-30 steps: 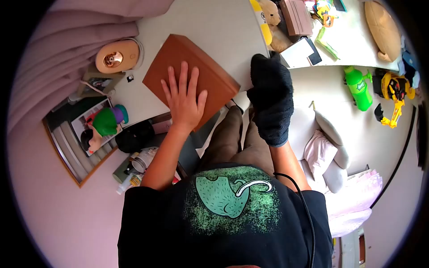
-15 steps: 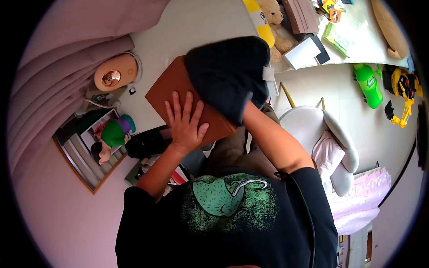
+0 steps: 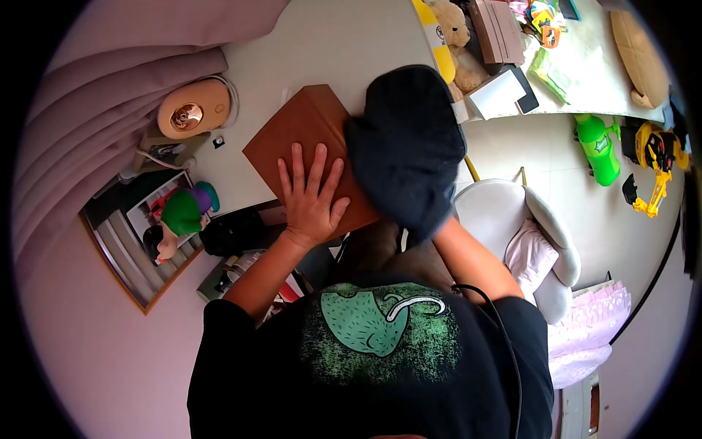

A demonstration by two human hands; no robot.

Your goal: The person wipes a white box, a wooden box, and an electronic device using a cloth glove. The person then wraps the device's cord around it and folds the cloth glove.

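Resting on the brown box (image 3: 300, 124), left fingers (image 3: 317, 168) lie spread; dark cloth (image 3: 409, 146) hides right fingers, grip unclear

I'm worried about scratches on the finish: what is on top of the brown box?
The left hand lies on the brown box, fingers spread. The black mitt hides part of its right side; whether it touches cannot be told. The surface beneath the hand is covered.

White tabletop (image 3: 594, 79) at upper right: I see strong glare bleaching it
Draped mauve fabric curtain (image 3: 146, 80): dimmer, shadowed folds
Black cloth mitt (image 3: 409, 143): lower edge blurred on my feed
Frame edges: fisheye-bent, corners black
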